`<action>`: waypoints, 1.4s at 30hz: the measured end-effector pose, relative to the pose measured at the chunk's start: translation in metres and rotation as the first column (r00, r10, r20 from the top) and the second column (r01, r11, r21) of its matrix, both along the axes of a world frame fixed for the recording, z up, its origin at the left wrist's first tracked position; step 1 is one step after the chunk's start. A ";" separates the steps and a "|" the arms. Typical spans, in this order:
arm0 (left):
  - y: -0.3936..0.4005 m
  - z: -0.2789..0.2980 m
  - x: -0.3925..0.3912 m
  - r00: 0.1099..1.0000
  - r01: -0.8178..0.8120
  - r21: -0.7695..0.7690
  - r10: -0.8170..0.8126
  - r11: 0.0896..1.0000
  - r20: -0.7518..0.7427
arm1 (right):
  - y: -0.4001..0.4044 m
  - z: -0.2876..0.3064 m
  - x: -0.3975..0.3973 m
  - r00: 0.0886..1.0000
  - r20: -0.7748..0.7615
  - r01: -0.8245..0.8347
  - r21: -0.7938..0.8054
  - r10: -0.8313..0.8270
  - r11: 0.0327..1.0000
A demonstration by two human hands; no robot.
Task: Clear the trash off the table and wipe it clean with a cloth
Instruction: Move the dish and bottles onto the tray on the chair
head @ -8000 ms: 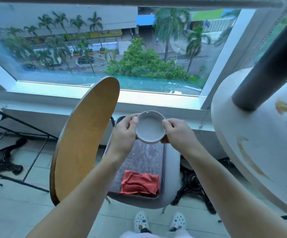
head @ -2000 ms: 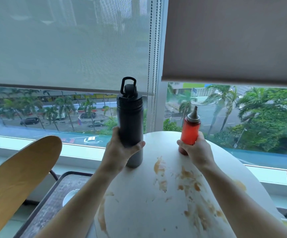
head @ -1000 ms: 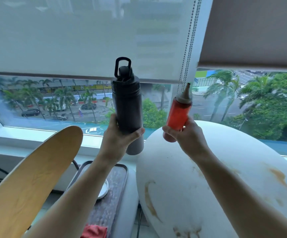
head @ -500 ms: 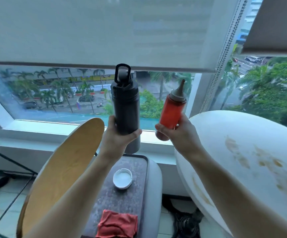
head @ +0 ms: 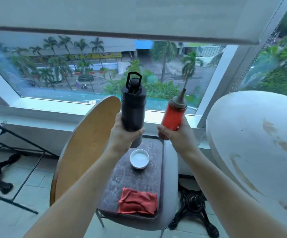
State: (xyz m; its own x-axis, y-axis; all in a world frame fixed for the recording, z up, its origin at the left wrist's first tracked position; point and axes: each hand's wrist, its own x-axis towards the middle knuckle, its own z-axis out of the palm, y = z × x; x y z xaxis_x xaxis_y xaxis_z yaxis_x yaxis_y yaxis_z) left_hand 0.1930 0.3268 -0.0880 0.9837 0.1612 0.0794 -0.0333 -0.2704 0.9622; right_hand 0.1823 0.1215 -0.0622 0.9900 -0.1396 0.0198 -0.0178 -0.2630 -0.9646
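Black metal and red plastic fill the 2 hands. The left hand (head: 124, 134) wraps the lower body of the upright black flask (head: 133, 107); the right hand (head: 179, 134) grips a red squeeze bottle (head: 172, 115), tilted slightly, nozzle up. Both are held in the air above the far edge of a dark tray (head: 130, 177) lying on a grey chair seat (head: 171, 186). A white ashtray (head: 139, 158) sits mid-tray, and a folded red cloth (head: 137, 202) lies at the tray's near edge. The stained white table (head: 259, 143) stands to the right, apart from both bottles.
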 end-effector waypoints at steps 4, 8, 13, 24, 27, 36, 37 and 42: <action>0.012 -0.026 0.010 0.999 -0.021 -0.007 0.021 1.000 -0.043 | 0.008 -0.025 0.013 0.999 -0.032 -0.016 -0.018 0.015 1.000; 0.021 -0.049 0.020 0.995 -0.024 0.008 0.024 1.000 -0.095 | 0.015 -0.052 0.029 0.998 -0.059 -0.022 -0.017 0.021 1.000; 0.024 -0.078 0.040 0.986 -0.052 0.018 0.054 0.998 -0.155 | 0.022 -0.093 0.051 0.991 -0.124 -0.047 -0.035 0.042 0.998; 0.020 -0.128 0.085 0.981 -0.119 -0.008 0.116 0.993 -0.158 | 0.026 -0.166 0.092 0.977 -0.211 -0.041 -0.056 0.028 0.998; 0.021 -0.146 0.096 0.977 -0.147 -0.024 0.142 0.989 -0.160 | 0.028 -0.183 0.102 0.972 -0.233 -0.048 -0.069 0.031 0.996; 0.021 -0.184 0.104 0.950 -0.215 0.046 0.220 0.976 -0.221 | 0.030 -0.232 0.108 0.949 -0.315 -0.009 -0.102 -0.024 0.995; 0.020 -0.186 0.103 0.949 -0.223 0.050 0.229 0.974 -0.219 | 0.029 -0.234 0.107 0.946 -0.323 -0.010 -0.104 -0.024 0.995; 0.020 -0.192 0.101 0.950 -0.227 0.065 0.236 0.972 -0.205 | 0.024 -0.243 0.106 0.936 -0.351 -0.041 -0.123 -0.005 0.992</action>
